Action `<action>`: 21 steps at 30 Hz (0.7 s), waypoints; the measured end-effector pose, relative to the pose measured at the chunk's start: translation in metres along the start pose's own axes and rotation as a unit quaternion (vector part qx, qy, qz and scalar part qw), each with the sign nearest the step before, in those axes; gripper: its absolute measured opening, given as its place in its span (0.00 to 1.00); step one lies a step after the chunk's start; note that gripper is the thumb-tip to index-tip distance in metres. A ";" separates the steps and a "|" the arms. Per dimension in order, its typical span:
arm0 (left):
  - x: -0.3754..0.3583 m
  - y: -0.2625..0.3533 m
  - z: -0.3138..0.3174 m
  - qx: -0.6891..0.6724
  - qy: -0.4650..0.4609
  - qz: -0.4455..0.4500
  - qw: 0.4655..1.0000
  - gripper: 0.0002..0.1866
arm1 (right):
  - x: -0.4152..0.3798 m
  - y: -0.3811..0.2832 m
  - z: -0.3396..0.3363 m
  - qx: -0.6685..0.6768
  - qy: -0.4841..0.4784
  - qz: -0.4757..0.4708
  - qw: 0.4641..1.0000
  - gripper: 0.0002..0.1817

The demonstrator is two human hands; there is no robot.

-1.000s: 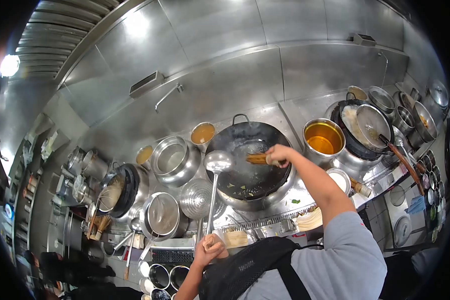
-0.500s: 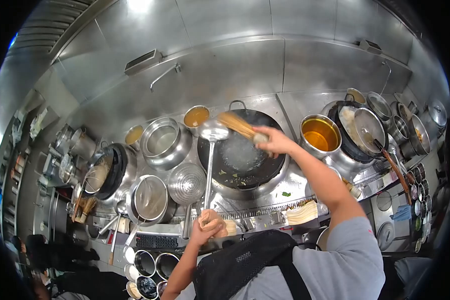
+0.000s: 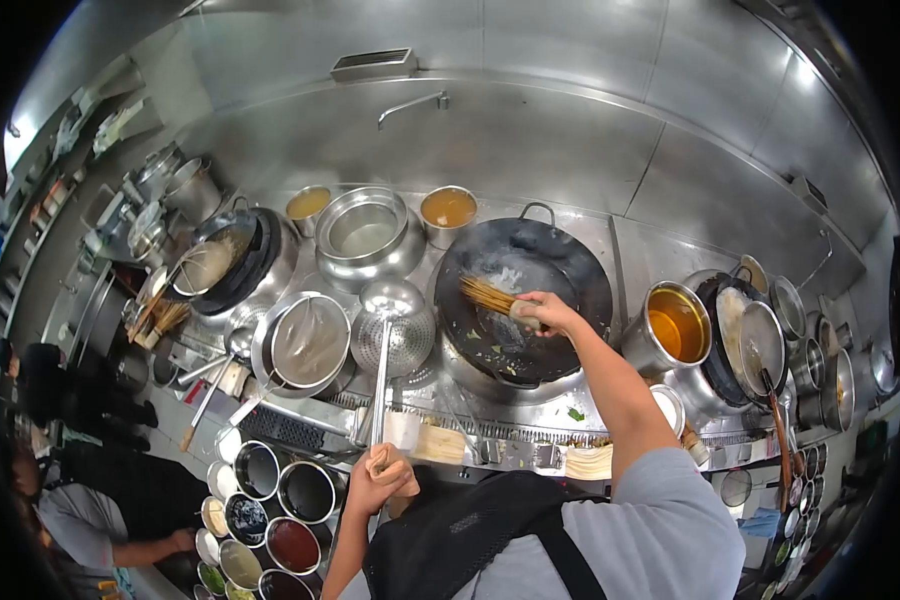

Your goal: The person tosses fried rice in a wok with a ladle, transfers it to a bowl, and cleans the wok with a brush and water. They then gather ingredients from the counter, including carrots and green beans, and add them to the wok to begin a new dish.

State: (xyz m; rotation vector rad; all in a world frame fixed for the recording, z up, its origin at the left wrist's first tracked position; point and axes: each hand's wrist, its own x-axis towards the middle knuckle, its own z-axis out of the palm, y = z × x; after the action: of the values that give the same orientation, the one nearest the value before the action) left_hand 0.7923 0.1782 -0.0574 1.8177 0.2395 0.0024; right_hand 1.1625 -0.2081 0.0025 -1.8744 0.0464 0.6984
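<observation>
My right hand (image 3: 550, 312) is closed around the bound end of a bamboo wok brush (image 3: 487, 293). The bristles of this brush are down inside a large black wok (image 3: 578, 272), near its left half. Water and small green scraps lie in the wok, with a little steam above. In my left hand (image 3: 378, 478) is the handle end of a long metal ladle (image 3: 391, 298), gripped in a fist. The ladle's bowl is left of the wok, in front of a perforated skimmer (image 3: 407, 345) in this view.
A pot of amber oil (image 3: 678, 322) stands right of the wok. Left are a water pot (image 3: 330, 272) and a strainer over a pot (image 3: 310, 342). A faucet (image 3: 410, 106) juts from the back wall. Sauce containers (image 3: 292, 545) and another person's arm (image 3: 155, 548) are at lower left.
My right hand has brought the brush down from above the wok into it. The ladle has swung left, away from the wok, over the skimmer. The view has turned.
</observation>
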 end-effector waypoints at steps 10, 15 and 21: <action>-0.032 -0.070 -0.021 -0.055 -0.033 -0.120 0.991 0.32 | -0.107 -0.011 -0.086 -0.308 -0.081 0.096 0.943 0.34; -0.010 -0.107 -0.017 -0.121 -0.044 -0.156 0.979 0.34 | -0.005 0.005 -0.021 -0.122 0.067 0.024 0.990 0.30; -0.013 -0.097 -0.020 -0.093 -0.038 -0.149 0.984 0.40 | -0.100 -0.019 0.063 -0.057 -0.045 0.026 0.997 0.34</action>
State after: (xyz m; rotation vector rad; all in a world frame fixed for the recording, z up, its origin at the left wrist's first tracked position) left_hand 0.7616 0.2188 -0.1435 1.5782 0.4413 -0.2472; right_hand 1.0582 -0.1749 0.0515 -1.9526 -0.0023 0.8367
